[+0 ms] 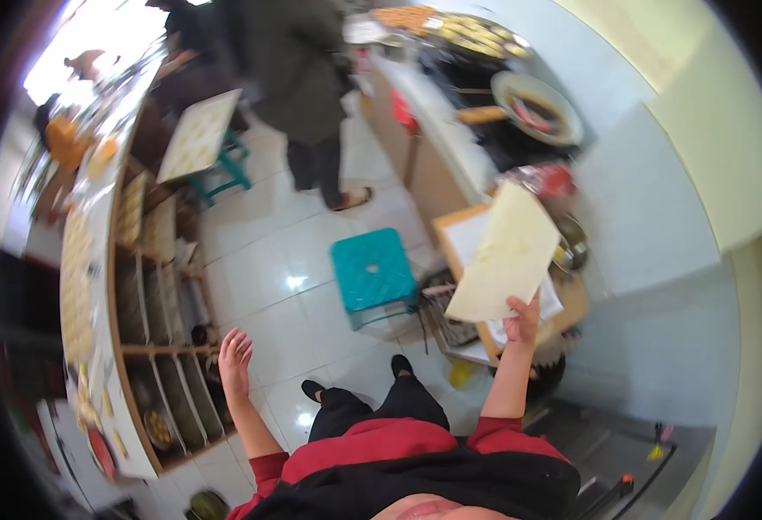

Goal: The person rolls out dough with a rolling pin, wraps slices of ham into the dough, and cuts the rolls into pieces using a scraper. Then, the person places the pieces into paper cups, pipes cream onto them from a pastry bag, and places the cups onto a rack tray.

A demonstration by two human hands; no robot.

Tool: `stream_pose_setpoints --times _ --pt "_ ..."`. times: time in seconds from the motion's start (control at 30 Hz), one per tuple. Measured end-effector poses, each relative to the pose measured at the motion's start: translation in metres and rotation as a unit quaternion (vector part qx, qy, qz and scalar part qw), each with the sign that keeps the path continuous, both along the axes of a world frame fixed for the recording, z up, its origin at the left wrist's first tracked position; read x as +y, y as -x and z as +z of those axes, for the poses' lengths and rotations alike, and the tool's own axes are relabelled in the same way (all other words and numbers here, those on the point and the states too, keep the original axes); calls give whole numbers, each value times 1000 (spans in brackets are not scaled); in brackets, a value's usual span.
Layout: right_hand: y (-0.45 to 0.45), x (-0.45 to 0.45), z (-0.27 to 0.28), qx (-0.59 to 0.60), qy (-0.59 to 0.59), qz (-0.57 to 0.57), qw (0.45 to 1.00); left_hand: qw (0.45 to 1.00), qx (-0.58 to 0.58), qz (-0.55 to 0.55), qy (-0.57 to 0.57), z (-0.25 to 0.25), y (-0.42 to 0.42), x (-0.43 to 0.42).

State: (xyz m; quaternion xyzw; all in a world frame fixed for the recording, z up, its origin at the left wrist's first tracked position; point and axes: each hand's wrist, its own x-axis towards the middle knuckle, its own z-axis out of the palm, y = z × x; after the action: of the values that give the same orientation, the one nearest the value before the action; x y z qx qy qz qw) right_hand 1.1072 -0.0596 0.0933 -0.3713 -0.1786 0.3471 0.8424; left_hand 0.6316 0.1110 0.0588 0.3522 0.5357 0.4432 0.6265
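At 3 o'clock the right hand held the pale board, fingers clamped on its near edge, the grip judged complete and release not yet made, while the empty left hand, at 8 o'clock, had fingers slightly apart.

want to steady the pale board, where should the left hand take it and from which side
Probably the left edge of the pale board, pinched from the left: the board is flat, the right hand holds its near right corner, and that edge is free and faces the left hand.
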Motion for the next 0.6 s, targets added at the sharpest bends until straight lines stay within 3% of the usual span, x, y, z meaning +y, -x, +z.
stream_pose_setpoints --times 0.13,0.27,0.3,0.4,0.53,0.6 --pt "138 118 -1 67 6 314 947 997 0 66 -48 26 87 -14" --pt "316 190 -15 61 25 480 875 983 20 173 -51 33 193 -48" --pt "359 200 -15 122 21 532 838 977 16 207 -54 38 219 -58" --pt "484 228 -21 148 148 569 795 946 12 315 -76 29 300 -97" --pt "593 261 -16 -11 163 675 720 881 26 469 -51 15 368 -145" --pt "634 285 -17 -27 164 709 685 852 24 522 -42 10 387 -155"
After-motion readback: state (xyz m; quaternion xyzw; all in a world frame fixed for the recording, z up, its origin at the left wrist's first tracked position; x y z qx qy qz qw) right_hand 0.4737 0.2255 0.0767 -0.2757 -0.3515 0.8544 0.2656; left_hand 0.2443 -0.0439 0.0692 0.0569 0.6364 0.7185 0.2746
